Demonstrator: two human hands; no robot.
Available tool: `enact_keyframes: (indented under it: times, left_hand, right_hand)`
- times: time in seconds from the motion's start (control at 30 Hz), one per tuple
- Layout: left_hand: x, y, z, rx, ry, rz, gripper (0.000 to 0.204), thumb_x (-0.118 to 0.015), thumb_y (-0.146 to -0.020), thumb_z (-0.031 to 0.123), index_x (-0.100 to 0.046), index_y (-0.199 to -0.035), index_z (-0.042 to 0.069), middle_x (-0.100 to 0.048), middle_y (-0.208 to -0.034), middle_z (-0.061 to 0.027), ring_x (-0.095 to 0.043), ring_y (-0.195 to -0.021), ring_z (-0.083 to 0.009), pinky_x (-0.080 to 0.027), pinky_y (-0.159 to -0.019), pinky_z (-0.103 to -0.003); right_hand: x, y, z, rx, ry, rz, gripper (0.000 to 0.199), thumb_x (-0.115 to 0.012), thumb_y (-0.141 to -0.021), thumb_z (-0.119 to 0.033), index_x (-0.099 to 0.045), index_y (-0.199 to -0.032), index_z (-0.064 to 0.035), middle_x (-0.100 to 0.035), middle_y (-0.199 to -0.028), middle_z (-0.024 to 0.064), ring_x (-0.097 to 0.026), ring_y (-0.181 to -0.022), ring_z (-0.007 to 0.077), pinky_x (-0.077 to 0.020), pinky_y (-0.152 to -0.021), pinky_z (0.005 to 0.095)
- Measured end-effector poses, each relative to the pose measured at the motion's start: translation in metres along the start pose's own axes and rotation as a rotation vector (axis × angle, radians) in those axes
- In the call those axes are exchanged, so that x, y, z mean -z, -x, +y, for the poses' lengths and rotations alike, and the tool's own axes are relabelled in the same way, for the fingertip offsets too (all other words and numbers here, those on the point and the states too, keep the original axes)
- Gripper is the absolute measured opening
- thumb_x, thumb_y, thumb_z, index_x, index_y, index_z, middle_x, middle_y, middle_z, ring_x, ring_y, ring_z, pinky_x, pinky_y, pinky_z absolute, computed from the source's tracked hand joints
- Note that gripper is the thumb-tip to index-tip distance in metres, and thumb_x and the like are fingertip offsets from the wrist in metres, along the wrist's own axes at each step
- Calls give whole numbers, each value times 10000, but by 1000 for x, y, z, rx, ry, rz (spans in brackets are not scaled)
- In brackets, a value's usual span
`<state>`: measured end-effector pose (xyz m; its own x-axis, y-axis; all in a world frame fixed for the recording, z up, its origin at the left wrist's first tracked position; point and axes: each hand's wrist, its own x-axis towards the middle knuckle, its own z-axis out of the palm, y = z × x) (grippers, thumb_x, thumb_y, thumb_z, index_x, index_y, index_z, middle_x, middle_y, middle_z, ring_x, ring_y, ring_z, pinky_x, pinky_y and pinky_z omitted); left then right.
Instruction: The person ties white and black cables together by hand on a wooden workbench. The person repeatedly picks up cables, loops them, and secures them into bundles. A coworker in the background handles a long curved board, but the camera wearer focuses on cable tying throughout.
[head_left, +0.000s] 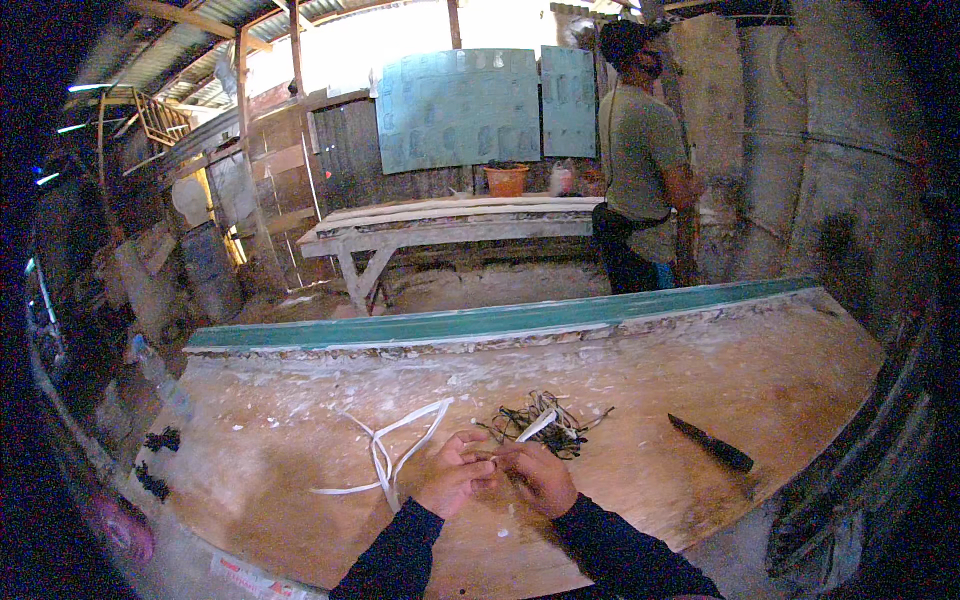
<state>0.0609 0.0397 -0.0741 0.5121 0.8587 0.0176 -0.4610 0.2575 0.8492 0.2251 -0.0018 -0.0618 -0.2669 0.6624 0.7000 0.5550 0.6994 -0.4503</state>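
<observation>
My left hand point(460, 476) and my right hand point(541, 478) meet over the near middle of the wooden tabletop. Fingertips of both are pinched together around something small and thin, too blurred and covered to name. Just beyond them lies a tangled bundle of black cords point(560, 432), with a short white strip point(538, 424) across it. Long flat white strips point(382, 462) lie looped on the table to the left of my left hand, one end running under that wrist. A dark-handled knife point(712, 443) rests on the right, apart from my hands.
A long green moulding point(500, 318) runs along the table's far edge. Two small black cord bundles point(158, 460) and a clear plastic bottle point(158, 375) are at the left. Behind, a person point(645, 150) stands beside a bench point(450, 215) with an orange pot point(506, 181).
</observation>
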Motion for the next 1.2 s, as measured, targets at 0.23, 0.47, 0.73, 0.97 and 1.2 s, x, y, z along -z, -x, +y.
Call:
enact_keyframes:
  times: [0.23, 0.47, 0.73, 0.97, 1.2]
  left_hand:
    - [-4, 1, 3, -44, -64, 44, 411, -608, -719, -1, -388, -1054, 91, -550, -828, -65, -549, -757, -156, -495, -604, -288]
    - [-13, 5, 6, -132, -216, 78, 360, -601, -725, -3, -395, -1014, 62, -551, -806, -67, -552, -742, -147, -498, -586, -289]
    - [-16, 5, 0, -398, -570, 95, 275, -592, -740, 15, -441, -969, 27, -556, -782, -68, -561, -741, -143, -500, -611, -290]
    - [-21, 9, 1, -717, -1091, 153, 188, -596, -707, 16, -536, -884, 36, -554, -789, -93, -569, -753, -190, -473, -631, -276]
    - [-19, 8, -2, -755, -1112, 153, 207, -608, -684, 30, -542, -878, 53, -556, -785, -111, -563, -712, -254, -455, -635, -328]
  right_hand:
    - [-2, 1, 0, -37, 0, 11, 313, -549, -610, 33, -538, -913, -41, -551, -920, 130, -545, -854, 286, -449, -729, 339]
    - [-1, 2, -2, -65, -27, 49, 292, -545, -611, 41, -534, -891, -39, -548, -886, 134, -544, -821, 281, -447, -719, 333]
    - [-2, -3, -5, -104, -96, 107, 150, -557, -715, -15, -547, -862, -41, -561, -841, 129, -551, -791, 268, -435, -710, 314]
    - [-12, 0, 5, -480, -626, 36, 133, -558, -805, -150, -550, -837, -22, -576, -813, 38, -528, -772, 110, -421, -709, 251]
    - [-8, 1, 16, -693, -998, -50, 111, -575, -792, -151, -559, -833, -49, -560, -790, 5, -502, -725, 75, -406, -682, 215]
